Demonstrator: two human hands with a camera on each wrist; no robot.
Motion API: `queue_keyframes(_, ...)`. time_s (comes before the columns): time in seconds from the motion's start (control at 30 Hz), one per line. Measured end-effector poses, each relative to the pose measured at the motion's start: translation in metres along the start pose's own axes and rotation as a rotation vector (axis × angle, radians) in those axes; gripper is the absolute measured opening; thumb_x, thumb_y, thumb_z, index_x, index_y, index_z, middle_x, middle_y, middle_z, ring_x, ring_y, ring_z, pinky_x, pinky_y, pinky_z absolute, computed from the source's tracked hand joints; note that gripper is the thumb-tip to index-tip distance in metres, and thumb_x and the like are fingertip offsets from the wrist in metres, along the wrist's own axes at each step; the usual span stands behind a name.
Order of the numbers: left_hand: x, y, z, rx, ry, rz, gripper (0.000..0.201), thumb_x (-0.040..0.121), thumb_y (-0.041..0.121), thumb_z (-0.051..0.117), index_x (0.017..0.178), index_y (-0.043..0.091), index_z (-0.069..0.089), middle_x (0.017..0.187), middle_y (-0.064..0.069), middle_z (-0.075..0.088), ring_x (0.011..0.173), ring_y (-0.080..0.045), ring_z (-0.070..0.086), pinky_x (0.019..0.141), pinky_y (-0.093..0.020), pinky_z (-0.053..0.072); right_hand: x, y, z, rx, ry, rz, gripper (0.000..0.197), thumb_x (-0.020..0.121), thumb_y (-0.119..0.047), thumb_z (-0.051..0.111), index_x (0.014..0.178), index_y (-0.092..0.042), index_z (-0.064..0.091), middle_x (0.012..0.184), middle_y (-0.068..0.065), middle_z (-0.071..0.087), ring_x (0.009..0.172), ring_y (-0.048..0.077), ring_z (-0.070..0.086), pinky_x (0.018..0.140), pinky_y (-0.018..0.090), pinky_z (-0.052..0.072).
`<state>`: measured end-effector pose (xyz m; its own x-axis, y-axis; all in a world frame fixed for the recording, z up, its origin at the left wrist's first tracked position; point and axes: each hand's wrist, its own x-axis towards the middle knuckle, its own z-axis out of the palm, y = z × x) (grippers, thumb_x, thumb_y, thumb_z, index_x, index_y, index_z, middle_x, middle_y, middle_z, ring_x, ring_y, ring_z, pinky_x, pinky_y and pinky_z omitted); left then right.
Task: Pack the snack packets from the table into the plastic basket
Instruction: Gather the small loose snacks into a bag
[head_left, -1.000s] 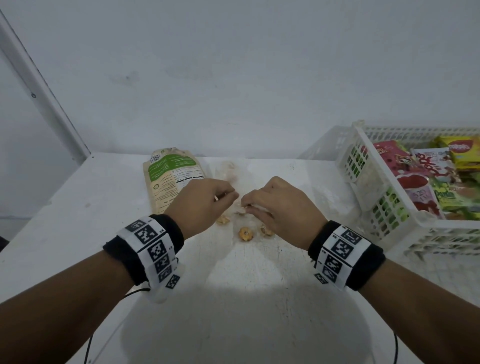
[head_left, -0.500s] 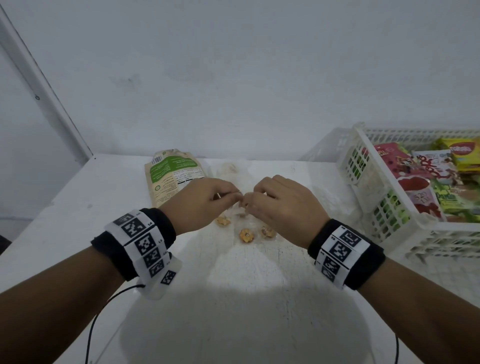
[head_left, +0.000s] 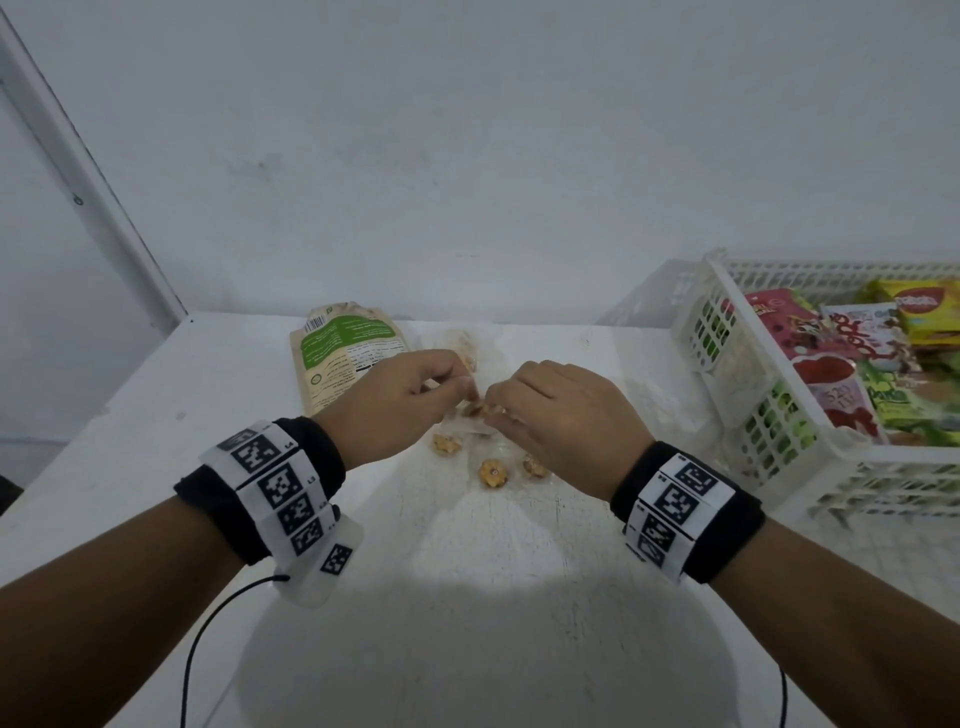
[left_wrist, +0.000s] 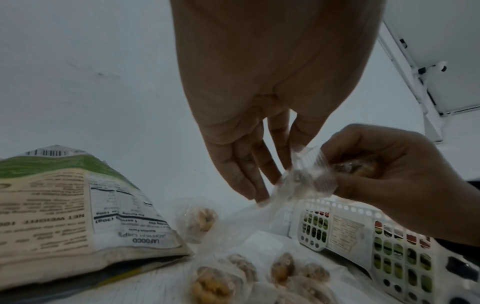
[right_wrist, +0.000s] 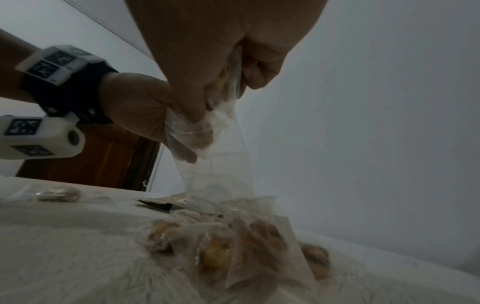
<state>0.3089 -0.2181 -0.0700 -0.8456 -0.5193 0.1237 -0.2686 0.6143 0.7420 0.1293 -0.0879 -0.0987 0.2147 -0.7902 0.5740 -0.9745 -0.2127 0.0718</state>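
A: Where's the strip of clear cookie packets (head_left: 485, 452) rel. to hands?
B: Top end pinched between both, centre of worktop (head_left: 467, 597). Rest trailing down toward wearer, lower packets lying flat on worktop just below the knuckles.

A: Left hand (head_left: 400, 405) — doing what?
B: Pinching the clear film. Left wrist view: fingers (left_wrist: 249, 172) long and near-straight, held close together, tips on the film (left_wrist: 293, 185). Thumb not visible there.

A: Right hand (head_left: 561, 415)?
B: Curled round top packet, cookie showing inside the curl in left wrist view. Fingers (right_wrist: 192, 102) clamped on film in right wrist view. Hands nearly touching.

A: Long axis?
B: Runs far-to-near along the worktop, top end raised, tail sagging. Probably needs lifting clear before any swing, else tail drags.

A: Plastic basket (head_left: 779, 457)?
B: Off to the right, near far-right corner, already holding coloured packets. Right hand nearer to it, so likely the carrying one.

A: Anything else left?
B: Green-and-beige pouch (head_left: 343, 358) flat, just beyond left hand, long axis pointing away. One more small clear packet (head_left: 460, 345) beyond fingertips. Left hand closer to both.
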Motion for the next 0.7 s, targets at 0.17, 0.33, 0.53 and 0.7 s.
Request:
queue_keyframes(0.17, -0.001, -0.001, 0.0, 0.094, 0.046, 0.022, 0.017, 0.101, 0.03, 0.059, 0.09, 0.023, 0.07, 0.073, 0.031, 0.062, 0.062, 0.007, 0.057, 0.058, -0.007, 0.038, 0.0, -0.001, -0.004, 0.014, -0.004, 0.049, 0.02, 0.097, -0.034, 0.068, 0.103, -0.015, 0.073, 0.082, 0.0, 0.056, 0.061, 0.018, 0.05, 0.052, 0.03, 0.04)
queue_keyframes(0.33, 0.0, 0.001, 0.0, 0.165, 0.084, 0.059, 0.017, 0.1, 0.028, 0.061, 0.088, 0.021, 0.07, 0.071, 0.029, 0.061, 0.063, 0.005, 0.056, 0.061, -0.008, 0.039, 0.0, -0.002, -0.003, -0.013, 0.014, 0.034, 0.023, 0.102, -0.033, 0.059, 0.093, -0.016, 0.072, 0.079, 0.0, 0.053, 0.059, 0.019, 0.046, 0.05, 0.033, 0.041)
queue_keyframes(0.53, 0.003, -0.002, 0.0, 0.212, 0.141, 0.061, 0.018, 0.098, 0.037, 0.062, 0.084, 0.031, 0.071, 0.081, 0.013, 0.066, 0.073, -0.003, 0.059, 0.068, -0.02, 0.043, 0.005, -0.009, -0.011, 0.154, 0.108, 0.144, 0.024, 0.101, -0.032, 0.059, 0.088, -0.013, 0.065, 0.085, -0.001, 0.051, 0.061, 0.009, 0.04, 0.053, 0.024, 0.038)
queue_keyframes(0.7, 0.003, -0.003, 0.002, 0.185, 0.137, 0.059, 0.016, 0.098, 0.038, 0.063, 0.084, 0.033, 0.071, 0.082, 0.012, 0.066, 0.072, -0.004, 0.061, 0.07, -0.026, 0.049, 0.008, -0.013, -0.015, 0.408, 0.107, 0.198, 0.029, 0.081, -0.009, 0.056, 0.11, -0.01, 0.06, 0.102, -0.002, 0.046, 0.069, 0.012, 0.046, 0.059, 0.025, 0.042)
